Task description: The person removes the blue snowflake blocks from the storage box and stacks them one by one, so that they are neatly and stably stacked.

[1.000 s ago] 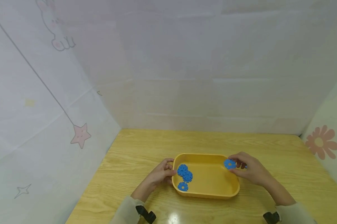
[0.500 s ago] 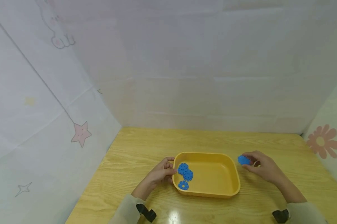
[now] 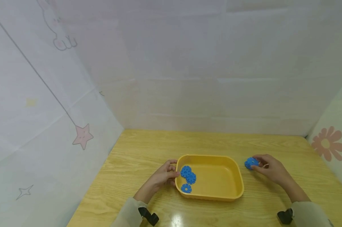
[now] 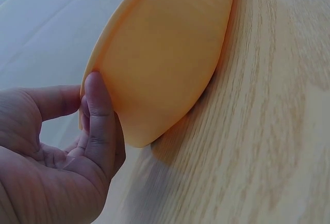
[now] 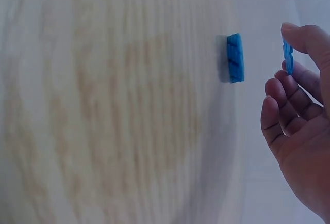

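Observation:
A yellow plastic tray [image 3: 213,198] stands on the wooden table, its left end gripped by my left hand [image 3: 161,176]. In the left wrist view the thumb and fingers of the left hand [image 4: 72,136] pinch the rim of the tray [image 4: 165,53]. Several blue snowflake discs [image 3: 191,178] lie inside at the left end. Right of the tray, my right hand [image 3: 270,170] pinches a blue snowflake disc [image 5: 287,56] between thumb and index finger. Close by it, a short stack of blue discs [image 5: 235,58] sits on the table, apart from the held one.
The wooden table [image 3: 148,146] stretches behind and around the tray. Pale printed sheets [image 3: 176,69] hang behind the table and at both sides. A black wrist strap [image 3: 148,216] shows at the left sleeve.
My right hand has moved right from over the tray's right end with the disc, to above the table beside it. My left hand keeps its grip on the tray.

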`<state>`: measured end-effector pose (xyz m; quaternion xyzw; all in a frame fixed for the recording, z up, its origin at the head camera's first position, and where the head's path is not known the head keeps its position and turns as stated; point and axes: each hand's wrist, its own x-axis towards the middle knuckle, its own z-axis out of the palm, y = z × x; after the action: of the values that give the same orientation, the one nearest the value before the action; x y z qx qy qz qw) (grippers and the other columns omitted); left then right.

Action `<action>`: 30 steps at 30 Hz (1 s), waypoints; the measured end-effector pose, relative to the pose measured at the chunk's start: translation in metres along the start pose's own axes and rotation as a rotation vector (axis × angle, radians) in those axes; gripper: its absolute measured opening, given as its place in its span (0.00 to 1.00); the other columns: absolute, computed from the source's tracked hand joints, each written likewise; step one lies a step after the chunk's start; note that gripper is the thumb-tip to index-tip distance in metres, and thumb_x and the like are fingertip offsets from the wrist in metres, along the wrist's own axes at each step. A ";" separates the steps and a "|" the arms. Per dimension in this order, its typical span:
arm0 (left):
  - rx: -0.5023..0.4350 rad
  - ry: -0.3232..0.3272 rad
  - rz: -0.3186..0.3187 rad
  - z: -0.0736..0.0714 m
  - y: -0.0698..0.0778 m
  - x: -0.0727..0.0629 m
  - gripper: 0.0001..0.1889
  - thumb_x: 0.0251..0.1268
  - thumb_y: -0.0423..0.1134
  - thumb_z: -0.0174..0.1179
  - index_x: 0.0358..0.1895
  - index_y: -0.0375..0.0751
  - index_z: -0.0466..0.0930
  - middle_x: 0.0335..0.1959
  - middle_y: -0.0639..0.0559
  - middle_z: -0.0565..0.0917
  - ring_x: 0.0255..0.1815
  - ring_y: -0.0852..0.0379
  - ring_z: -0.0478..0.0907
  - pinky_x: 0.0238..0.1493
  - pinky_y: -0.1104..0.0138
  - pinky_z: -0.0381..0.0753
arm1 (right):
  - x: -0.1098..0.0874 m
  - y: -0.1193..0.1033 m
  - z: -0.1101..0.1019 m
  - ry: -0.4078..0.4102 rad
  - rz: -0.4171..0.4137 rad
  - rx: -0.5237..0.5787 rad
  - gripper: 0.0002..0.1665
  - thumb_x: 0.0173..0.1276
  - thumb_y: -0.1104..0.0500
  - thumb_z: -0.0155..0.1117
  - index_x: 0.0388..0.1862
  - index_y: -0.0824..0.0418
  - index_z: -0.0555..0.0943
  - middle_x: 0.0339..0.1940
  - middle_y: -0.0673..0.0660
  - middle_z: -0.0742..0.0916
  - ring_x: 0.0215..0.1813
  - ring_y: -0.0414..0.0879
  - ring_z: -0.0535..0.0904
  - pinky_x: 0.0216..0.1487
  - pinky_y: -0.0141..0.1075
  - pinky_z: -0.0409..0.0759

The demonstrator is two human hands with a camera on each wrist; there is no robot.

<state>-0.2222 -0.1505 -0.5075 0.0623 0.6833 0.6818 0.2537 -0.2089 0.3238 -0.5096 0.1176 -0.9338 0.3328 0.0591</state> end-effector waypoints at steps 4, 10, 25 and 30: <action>0.000 -0.002 0.003 0.000 0.000 0.000 0.31 0.71 0.30 0.59 0.74 0.35 0.58 0.36 0.51 0.74 0.29 0.58 0.79 0.28 0.67 0.83 | 0.002 0.008 0.003 -0.026 0.052 -0.008 0.30 0.69 0.49 0.71 0.62 0.67 0.79 0.44 0.58 0.83 0.42 0.44 0.79 0.38 0.36 0.80; -0.004 -0.003 0.011 0.000 -0.001 -0.001 0.31 0.71 0.29 0.60 0.73 0.35 0.58 0.35 0.51 0.74 0.29 0.57 0.79 0.28 0.67 0.83 | 0.006 0.019 0.011 -0.061 0.084 0.007 0.31 0.69 0.48 0.70 0.62 0.67 0.79 0.51 0.63 0.83 0.46 0.53 0.80 0.44 0.47 0.83; -0.005 0.004 -0.001 0.000 0.000 0.000 0.33 0.69 0.30 0.62 0.73 0.35 0.59 0.36 0.51 0.75 0.27 0.58 0.79 0.28 0.67 0.83 | 0.009 0.018 0.013 -0.092 0.053 -0.013 0.28 0.69 0.50 0.71 0.59 0.68 0.80 0.50 0.63 0.83 0.46 0.54 0.80 0.45 0.51 0.82; -0.002 0.003 0.000 0.000 0.000 0.000 0.33 0.68 0.31 0.62 0.73 0.36 0.59 0.36 0.51 0.75 0.28 0.58 0.79 0.29 0.67 0.82 | 0.011 0.018 0.014 -0.100 0.046 -0.010 0.28 0.67 0.50 0.73 0.58 0.67 0.81 0.49 0.62 0.83 0.46 0.54 0.79 0.45 0.51 0.82</action>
<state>-0.2219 -0.1508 -0.5079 0.0609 0.6830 0.6826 0.2527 -0.2249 0.3267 -0.5289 0.1125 -0.9397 0.3230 0.0053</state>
